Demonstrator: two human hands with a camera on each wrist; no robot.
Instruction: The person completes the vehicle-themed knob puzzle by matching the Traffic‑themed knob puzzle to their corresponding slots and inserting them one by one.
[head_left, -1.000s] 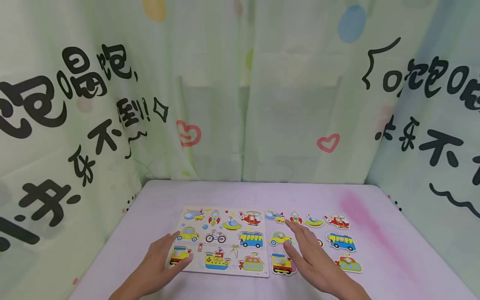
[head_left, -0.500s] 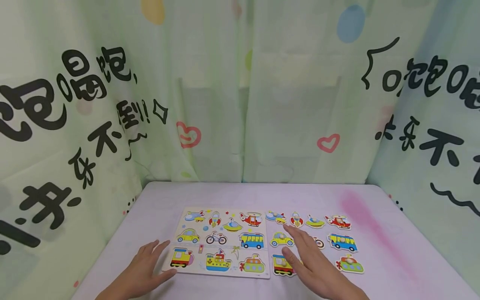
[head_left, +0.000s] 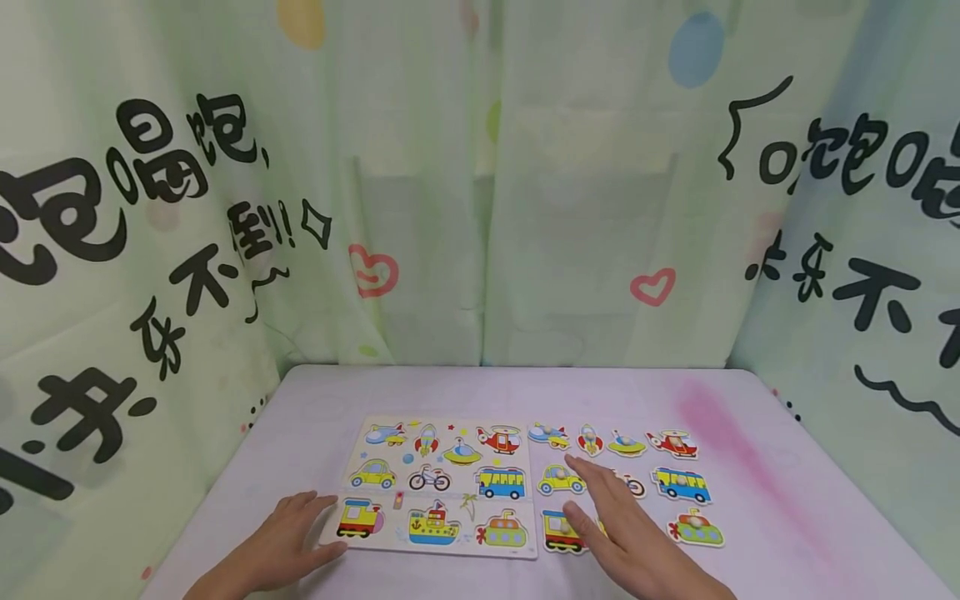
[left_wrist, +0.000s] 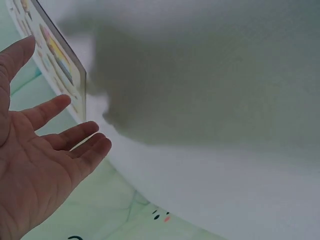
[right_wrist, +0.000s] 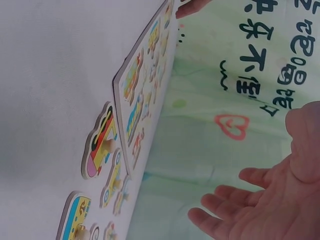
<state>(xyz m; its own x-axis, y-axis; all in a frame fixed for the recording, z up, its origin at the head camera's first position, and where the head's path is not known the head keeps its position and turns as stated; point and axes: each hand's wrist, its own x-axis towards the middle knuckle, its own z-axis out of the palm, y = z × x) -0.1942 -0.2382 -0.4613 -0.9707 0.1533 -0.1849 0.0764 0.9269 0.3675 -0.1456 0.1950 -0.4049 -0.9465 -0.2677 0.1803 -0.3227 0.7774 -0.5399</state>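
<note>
A white puzzle board [head_left: 393, 533] with colourful vehicle pictures lies on the table. My left hand [head_left: 270, 542] is at its left front corner, fingers spread and relaxed, holding nothing; whether the fingertips touch the edge I cannot tell. My right hand [head_left: 630, 533] hovers over the loose knobbed pieces right of the board, fingers extended and nothing gripped. Around it lie the train piece [head_left: 562, 533], car piece [head_left: 558, 478], bus piece [head_left: 681, 485] and submarine piece [head_left: 696, 528]. The hand partly covers the bicycle piece [head_left: 635, 485]. A ship piece [right_wrist: 75, 215] shows in the right wrist view.
Behind the board's right side are the airplane piece [head_left: 548, 436], rocket piece [head_left: 589, 440], flying saucer piece [head_left: 627, 444] and helicopter piece [head_left: 672, 444]. The white table [head_left: 600, 387] has a pink stain at right. Printed curtains [head_left: 570, 208] surround its back and sides.
My left hand has drawn back leftward and toward me from over the board's train picture. My right hand has shifted slightly toward me. Board and pieces lie as before.
</note>
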